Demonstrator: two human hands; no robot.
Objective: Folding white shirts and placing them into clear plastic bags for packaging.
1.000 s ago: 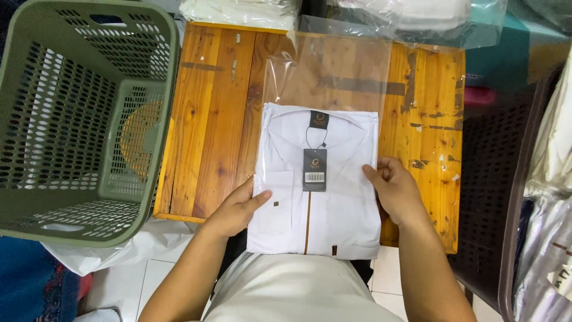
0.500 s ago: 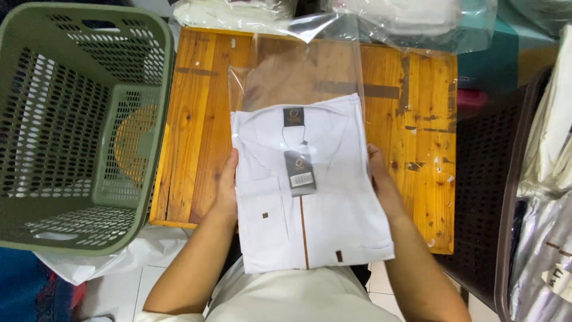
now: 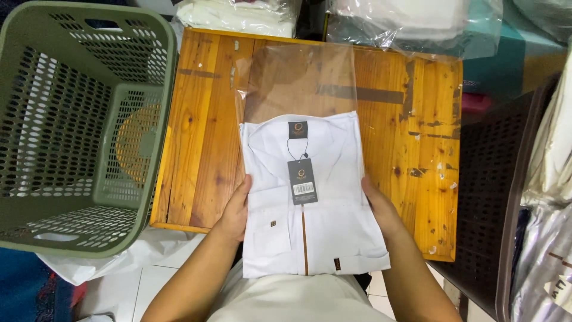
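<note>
Head view: a folded white shirt (image 3: 322, 232) lies at the frame's centre on a wooden table (image 3: 202, 149), its collar end inside a clear plastic bag (image 3: 298, 83). The left hand (image 3: 235, 211) and right hand (image 3: 381, 209) grasp its side edges. A green basket (image 3: 77, 131) stands at upper left.

Both forearms bare, reaching up from bottom of view, converging slightly toward folded white shirt (image 3: 310, 197). Left hand (image 3: 236, 210) pressed flat against shirt's left edge, fingers together, thumb on top near edge. Right hand (image 3: 381, 209) against shirt's right edge, palm inward, fingers tucked out of sight under shirt. Both hands level, opposite each other, wrists straight.
</note>
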